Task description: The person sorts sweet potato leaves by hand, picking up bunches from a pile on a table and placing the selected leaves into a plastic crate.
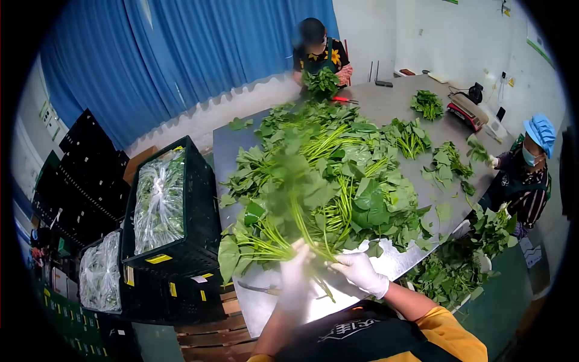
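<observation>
From afar, I see left hand (294, 265) and right hand (360, 271) grasping leafy stems (300, 218) near the desk's (226, 166) six o'clock; they seem light, soft, easily bruised, best held low.

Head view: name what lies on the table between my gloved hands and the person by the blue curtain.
A broad heap of leafy greens, as the head view shows.

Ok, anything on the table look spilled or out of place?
Mildly odd: a small green leafy sprig lies apart from the big green leafy heap, near the far-left edge of the grey metal table, like a stray. No clear spill.
</observation>
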A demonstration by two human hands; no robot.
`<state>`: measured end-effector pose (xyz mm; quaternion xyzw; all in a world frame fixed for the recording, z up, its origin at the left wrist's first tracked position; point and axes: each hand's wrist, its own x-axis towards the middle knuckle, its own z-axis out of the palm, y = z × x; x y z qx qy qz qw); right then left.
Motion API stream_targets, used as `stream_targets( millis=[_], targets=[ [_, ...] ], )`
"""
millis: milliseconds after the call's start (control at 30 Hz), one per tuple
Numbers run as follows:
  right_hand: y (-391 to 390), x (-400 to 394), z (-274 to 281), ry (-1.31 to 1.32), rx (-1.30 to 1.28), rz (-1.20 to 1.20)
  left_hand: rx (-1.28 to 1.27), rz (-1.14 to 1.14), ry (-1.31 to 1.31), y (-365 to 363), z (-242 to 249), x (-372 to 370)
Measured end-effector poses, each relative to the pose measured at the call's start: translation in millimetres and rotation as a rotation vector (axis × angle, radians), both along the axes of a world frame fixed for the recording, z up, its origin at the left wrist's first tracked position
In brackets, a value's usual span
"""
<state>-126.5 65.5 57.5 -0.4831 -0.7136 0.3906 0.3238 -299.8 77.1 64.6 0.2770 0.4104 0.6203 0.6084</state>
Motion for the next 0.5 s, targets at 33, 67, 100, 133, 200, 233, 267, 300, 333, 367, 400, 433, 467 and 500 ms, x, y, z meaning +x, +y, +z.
stream_targets(
  millis=[33,67,100,133,200,233,267,300,333,367,400,433,467,500],
  targets=[
    [-7,-2,10,-0.049,0.033,-0.037,-0.001,0.012,0.01,-1,1,1],
    [-11,-5,13,-0.099,0.066,-0.075,-0.002,0.023,0.018,-2,2,1],
    [-9,-1,-1,-0.208,0.218,-0.04,0.002,0.039,0.024,-1,2,2],
    [-10,0,-2,-0.204,0.215,-0.036,-0.001,0.042,0.027,-2,4,2],
    [-11,2,-1,-0.204,0.169,-0.021,-0.01,0.052,0.033,-3,7,3],
    [-12,3,-8,-0.202,0.167,-0.019,-0.012,0.054,0.036,-3,6,3],
    [-14,4,-19,0.001,0.111,-0.087,-0.009,0.059,0.067,-2,4,2],
    [-16,6,-23,0.202,0.055,-0.155,-0.006,0.063,0.097,-2,1,2],
    [-17,12,-23,0.202,0.052,-0.154,-0.008,0.064,0.097,-1,-3,4],
    [-19,20,-19,0.296,0.004,-0.163,-0.01,0.082,0.088,-2,-8,8],
    [-22,27,-10,0.39,-0.045,-0.174,-0.013,0.099,0.079,-2,-11,10],
    [-28,35,11,0.491,-0.162,-0.274,-0.043,0.118,0.094,-1,-11,11],
    [-35,51,-2,0.328,0.038,-0.338,-0.09,0.091,-0.231,6,-13,5],
    [-40,68,-10,0.596,-0.093,-0.455,-0.118,0.105,-0.146,5,-11,1]
  ],
)
